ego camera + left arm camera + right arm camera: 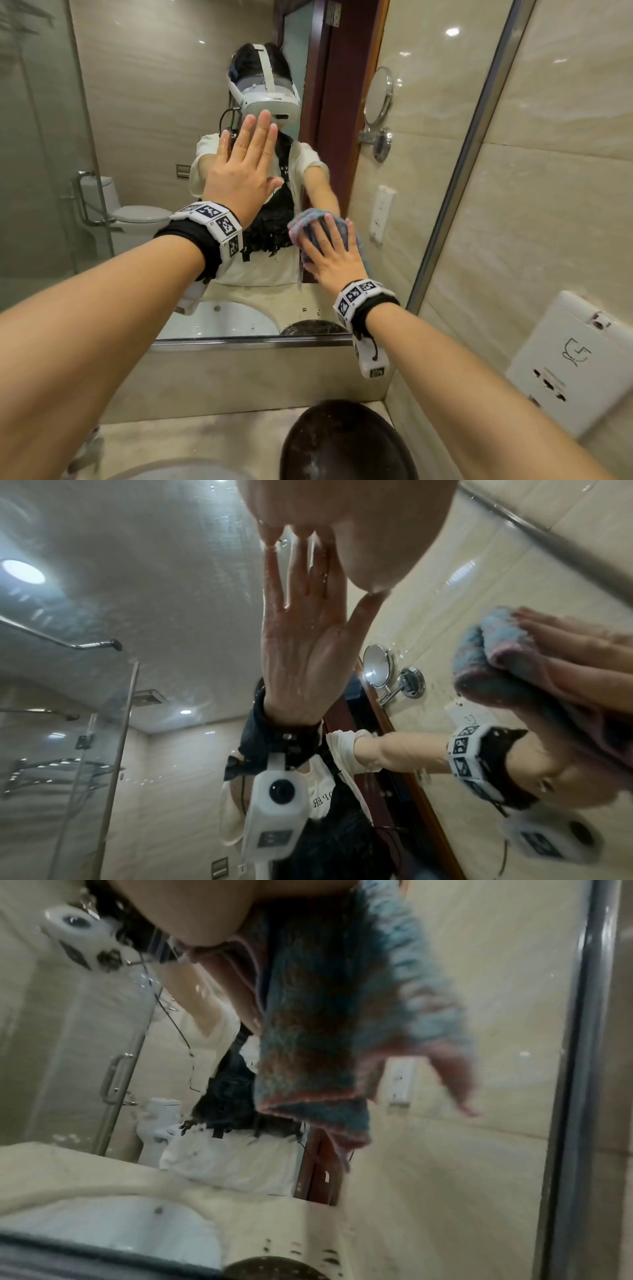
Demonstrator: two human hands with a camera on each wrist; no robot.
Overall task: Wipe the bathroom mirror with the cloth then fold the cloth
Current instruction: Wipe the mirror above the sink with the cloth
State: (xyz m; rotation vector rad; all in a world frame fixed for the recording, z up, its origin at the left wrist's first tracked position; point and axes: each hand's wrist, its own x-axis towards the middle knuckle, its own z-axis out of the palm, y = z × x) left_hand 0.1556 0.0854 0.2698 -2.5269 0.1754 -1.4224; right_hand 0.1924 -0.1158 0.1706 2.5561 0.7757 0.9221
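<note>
The bathroom mirror (pixel 154 102) fills the wall in front of me. My left hand (pixel 260 150) lies flat on the glass at head height, fingers straight and together; the left wrist view shows its fingers (pixel 270 534) meeting their own reflection. Lower and to the right, my right hand (pixel 329 250) presses a fluffy blue and pink cloth (pixel 303 219) against the mirror with spread, straight fingers. In the right wrist view the cloth (pixel 325 1015) hangs bunched below the palm (pixel 188 907), one corner trailing right. Water drops dot the mirror (pixel 137 588).
A metal frame (pixel 462 188) edges the mirror on the right, with a tiled wall and a white socket plate (pixel 575 363) beyond it. Below lie a marble counter (pixel 205 431), a dark round bowl (pixel 342 442) and a white basin rim (pixel 164 474).
</note>
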